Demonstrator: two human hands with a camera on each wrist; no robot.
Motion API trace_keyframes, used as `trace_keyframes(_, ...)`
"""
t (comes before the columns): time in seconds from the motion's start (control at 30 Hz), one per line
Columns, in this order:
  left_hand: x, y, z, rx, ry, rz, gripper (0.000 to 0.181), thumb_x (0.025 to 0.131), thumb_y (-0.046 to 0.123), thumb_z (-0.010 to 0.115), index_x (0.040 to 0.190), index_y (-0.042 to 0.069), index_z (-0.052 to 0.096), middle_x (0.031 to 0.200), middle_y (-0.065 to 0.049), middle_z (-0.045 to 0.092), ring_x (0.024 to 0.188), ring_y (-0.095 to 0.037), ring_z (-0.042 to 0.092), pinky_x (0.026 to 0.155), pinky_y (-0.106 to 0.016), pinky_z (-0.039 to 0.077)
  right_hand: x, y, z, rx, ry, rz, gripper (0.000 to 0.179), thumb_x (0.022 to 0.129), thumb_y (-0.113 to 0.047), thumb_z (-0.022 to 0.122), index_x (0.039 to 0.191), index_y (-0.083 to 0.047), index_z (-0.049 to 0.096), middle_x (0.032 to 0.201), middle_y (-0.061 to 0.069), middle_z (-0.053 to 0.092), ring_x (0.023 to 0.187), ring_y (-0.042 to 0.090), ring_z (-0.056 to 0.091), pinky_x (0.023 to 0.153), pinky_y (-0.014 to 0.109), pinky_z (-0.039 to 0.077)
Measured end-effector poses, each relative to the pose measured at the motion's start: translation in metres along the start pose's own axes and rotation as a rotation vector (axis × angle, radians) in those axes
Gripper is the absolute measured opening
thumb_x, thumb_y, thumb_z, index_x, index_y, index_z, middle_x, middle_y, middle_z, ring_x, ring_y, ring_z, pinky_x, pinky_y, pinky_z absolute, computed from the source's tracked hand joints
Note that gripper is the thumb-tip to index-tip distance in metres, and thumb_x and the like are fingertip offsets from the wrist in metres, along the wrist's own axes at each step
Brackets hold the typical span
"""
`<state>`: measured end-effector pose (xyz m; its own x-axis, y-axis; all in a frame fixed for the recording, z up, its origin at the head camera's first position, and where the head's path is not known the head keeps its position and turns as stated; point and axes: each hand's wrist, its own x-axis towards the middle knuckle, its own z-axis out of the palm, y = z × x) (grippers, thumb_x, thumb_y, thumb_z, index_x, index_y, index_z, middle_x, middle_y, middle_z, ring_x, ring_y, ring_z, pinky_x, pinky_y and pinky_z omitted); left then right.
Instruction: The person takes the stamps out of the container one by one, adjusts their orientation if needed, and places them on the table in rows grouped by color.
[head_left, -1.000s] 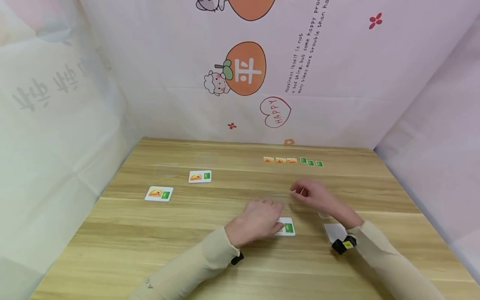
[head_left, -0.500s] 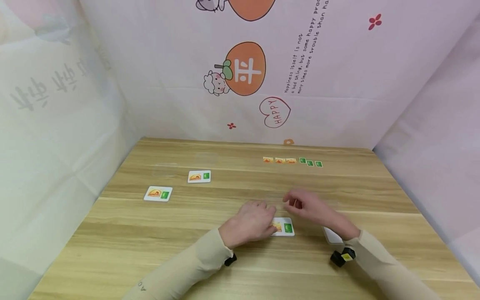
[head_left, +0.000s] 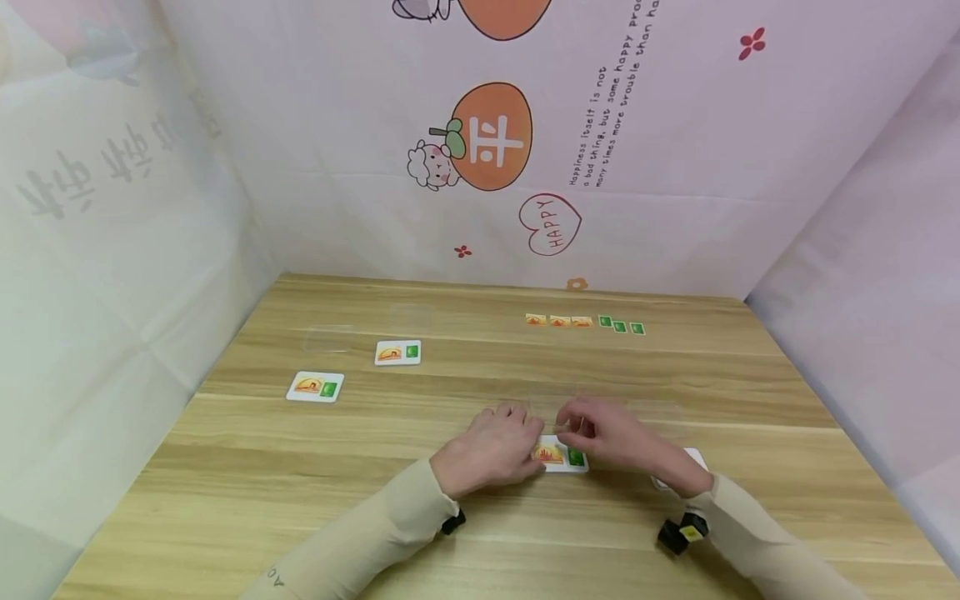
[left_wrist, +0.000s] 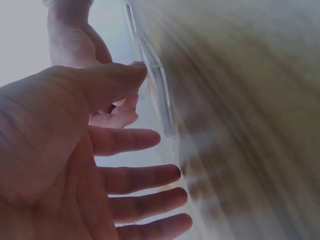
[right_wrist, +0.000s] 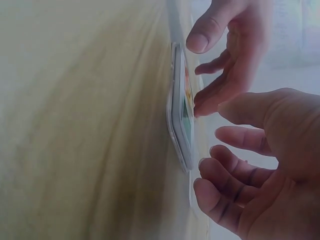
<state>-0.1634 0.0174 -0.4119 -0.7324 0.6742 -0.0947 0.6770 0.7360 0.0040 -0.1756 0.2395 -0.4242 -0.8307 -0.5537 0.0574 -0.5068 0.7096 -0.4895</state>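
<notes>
Between my hands on the table lies a white card [head_left: 551, 455] with an orange picture and a green patch. In the right wrist view it looks thick, with a clear layer beneath. My left hand [head_left: 487, 450] is at its left side, fingers extended; the left thumb [left_wrist: 134, 75] overlaps the card's edge in the left wrist view. My right hand [head_left: 611, 432] hovers at the card's far right corner, fingers loosely bent, thumb and forefinger apart with nothing between them. It hides part of the green patch.
Two similar cards [head_left: 316, 387] lie at the left, near thin clear plastic pieces [head_left: 328, 339]. Small orange tiles [head_left: 558, 321] and green tiles [head_left: 619, 327] line the back. Beneath my right forearm shows a white card [head_left: 696, 457]; another clear piece [head_left: 656, 412] lies behind it.
My right hand has come left and nearer, from behind the card to over its green end. My left hand has drawn slightly left, uncovering the orange picture.
</notes>
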Motion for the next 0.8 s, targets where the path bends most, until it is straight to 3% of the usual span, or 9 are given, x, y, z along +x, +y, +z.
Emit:
trace_keyframes(0.23,-0.001,0.0,0.003,0.042,0.006,0.012,0.049,0.092,0.056,0.058,0.123,0.019,0.058,0.119,-0.002,0.061,0.109,-0.019,0.057,0.082,-0.035,0.051,-0.002,-0.003,0.003,0.018,-0.022,0.011,0.011,0.092,-0.026,0.069,0.1,-0.021,0.065,0.085,-0.011,0.057,0.07,0.002,0.05,0.061,0.021,0.045)
trace_keyframes(0.57,-0.002,0.0,0.004,0.047,-0.013,0.006,0.049,0.091,0.06,0.057,0.117,0.018,0.061,0.127,-0.004,0.06,0.116,-0.021,0.056,0.087,-0.038,0.05,-0.003,-0.003,0.008,-0.002,-0.038,-0.043,0.015,0.09,-0.026,0.071,0.1,-0.016,0.066,0.086,-0.009,0.057,0.07,0.002,0.048,0.061,0.019,0.043)
trace_keyframes(0.8,-0.001,0.001,0.004,0.029,-0.033,-0.004,0.049,0.091,0.06,0.058,0.117,0.02,0.061,0.127,-0.003,0.059,0.116,-0.022,0.055,0.088,-0.04,0.05,-0.003,-0.003,0.011,-0.032,-0.063,-0.023,0.019,0.088,-0.032,0.072,0.097,-0.017,0.066,0.089,-0.005,0.057,0.071,0.002,0.048,0.063,0.019,0.042)
